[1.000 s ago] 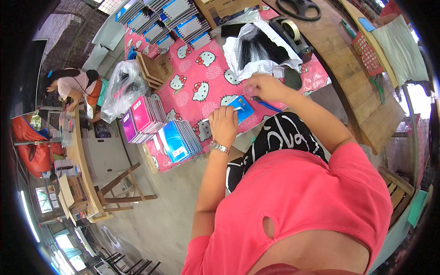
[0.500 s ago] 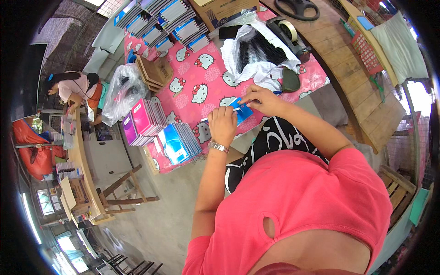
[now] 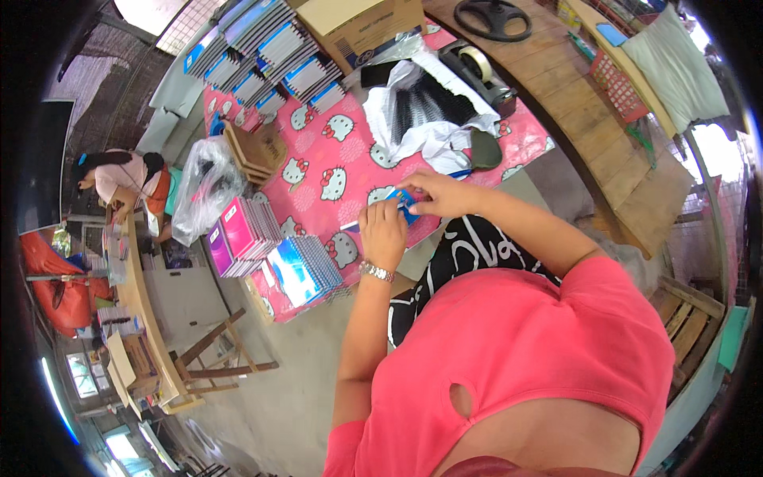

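Note:
A small blue-covered notebook (image 3: 410, 215) lies at the near edge of the table, largely covered by my hands. My left hand (image 3: 383, 232) is closed on its left side, fingers bent over it and a metal-band watch on the wrist. From the right, my right hand (image 3: 439, 195) reaches in with thumb and fingers pinched together at the cover; what lies between the fingertips is too small to make out. Black binding coils (image 3: 433, 99) rest on crumpled white paper beyond my hands. A dark green rounded item (image 3: 486, 149) sits beside that paper.
On the pink patterned table (image 3: 314, 127) stand blue spiral notebooks (image 3: 306, 269), pink-purple notebooks (image 3: 248, 234), taller stacks (image 3: 278, 52), a clear plastic bag (image 3: 208, 187), cardboard (image 3: 254, 151), a carton (image 3: 366, 32) and a tape dispenser (image 3: 481, 75). Another person (image 3: 127, 179) bends over a table at left.
The view has shifted slightly. My right hand has come closer to my left hand, and its fingers now sit lower on the blue notebook. My left hand stays on it.

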### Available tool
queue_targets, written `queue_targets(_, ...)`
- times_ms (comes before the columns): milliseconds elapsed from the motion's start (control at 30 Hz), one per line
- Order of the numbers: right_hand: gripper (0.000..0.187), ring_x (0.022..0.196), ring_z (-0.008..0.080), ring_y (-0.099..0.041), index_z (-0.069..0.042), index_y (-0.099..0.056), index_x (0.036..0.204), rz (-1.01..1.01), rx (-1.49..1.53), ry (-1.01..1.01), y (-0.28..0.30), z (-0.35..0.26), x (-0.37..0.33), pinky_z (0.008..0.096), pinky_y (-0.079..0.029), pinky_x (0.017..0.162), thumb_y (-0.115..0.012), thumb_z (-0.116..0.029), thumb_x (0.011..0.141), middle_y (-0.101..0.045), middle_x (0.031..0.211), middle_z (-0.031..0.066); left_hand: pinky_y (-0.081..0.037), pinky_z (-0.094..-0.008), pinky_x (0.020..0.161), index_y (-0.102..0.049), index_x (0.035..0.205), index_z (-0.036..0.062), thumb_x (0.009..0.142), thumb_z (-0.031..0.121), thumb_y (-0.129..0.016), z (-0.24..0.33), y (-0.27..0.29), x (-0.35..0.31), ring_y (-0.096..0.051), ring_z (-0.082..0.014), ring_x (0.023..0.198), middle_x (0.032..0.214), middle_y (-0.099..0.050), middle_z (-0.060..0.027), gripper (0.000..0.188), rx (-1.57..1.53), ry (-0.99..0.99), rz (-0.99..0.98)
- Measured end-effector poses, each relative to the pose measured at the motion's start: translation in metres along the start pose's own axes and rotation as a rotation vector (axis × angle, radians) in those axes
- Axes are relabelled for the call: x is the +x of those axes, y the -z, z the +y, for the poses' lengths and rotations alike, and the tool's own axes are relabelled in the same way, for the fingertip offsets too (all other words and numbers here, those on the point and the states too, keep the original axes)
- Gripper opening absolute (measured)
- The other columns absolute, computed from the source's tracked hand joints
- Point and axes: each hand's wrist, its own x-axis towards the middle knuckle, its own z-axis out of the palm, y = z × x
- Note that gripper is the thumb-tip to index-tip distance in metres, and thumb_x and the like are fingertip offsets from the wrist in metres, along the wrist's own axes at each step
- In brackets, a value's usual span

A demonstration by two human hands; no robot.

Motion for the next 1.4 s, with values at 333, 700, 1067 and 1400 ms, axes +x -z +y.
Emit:
queue_targets(333, 0.037, 0.079, 0.0369, -0.066, -0.009, -0.052, 0.121, -0.072, -0.031, -0.205, -0.008, -0.013, -0.003, 0.0487, -0.051, 0.073, -0.061, -0.027, 0.09, -0.067, 0.088, 0.0192, -0.039, -0.0448, 0.09, -0.057, 0.102, 0.0041, 0.083, 0.015, -0.062, -0.003, 0.0, -0.003, -0.056, -0.0308, 0.093, 0.095, -0.061, -0.0114, 0.022, -0.033, -0.05, -0.039)
queue_targets(700, 0.047, 0.119, 0.0406, -0.047, -0.012, -0.06, 0.106, 0.038, -0.831, -0.111, 0.111, 0.048, -0.062, 0.0505, -0.042, 0.097, -0.079, -0.025, 0.064, -0.047, 0.13, 0.0137, -0.036, -0.0473, 0.102, -0.058, 0.101, 0.0056, 0.088, 0.017, -0.06, -0.012, 0.006, -0.003, -0.057, -0.0297, 0.097, 0.094, -0.061, -0.0117, 0.017, -0.15, -0.09, -0.087)
queue_targets(1067, 0.033, 0.089, 0.0371, -0.064, -0.003, -0.065, 0.104, 0.082, -0.291, -0.058, 0.067, -0.032, -0.012, 0.0466, -0.049, 0.08, -0.06, -0.03, 0.085, -0.065, 0.095, 0.0211, -0.027, -0.0604, 0.106, -0.063, 0.104, 0.0134, 0.079, 0.027, -0.073, -0.007, 0.007, -0.024, -0.047, -0.0362, 0.117, 0.109, -0.059, -0.0108, 0.03, 0.267, 0.166, 0.073)
queue_targets(1400, 0.033, 0.076, 0.0208, -0.06, -0.007, -0.074, 0.097, -0.357, 0.145, 0.082, 0.037, -0.025, 0.022, 0.0331, -0.047, 0.071, -0.078, -0.032, 0.075, -0.064, 0.079, 0.0092, -0.037, -0.0486, 0.09, -0.065, 0.097, 0.013, 0.07, 0.032, -0.077, -0.015, 0.003, -0.028, -0.051, -0.0297, 0.101, 0.099, -0.058, -0.0072, 0.035, -0.019, 0.196, -0.023)
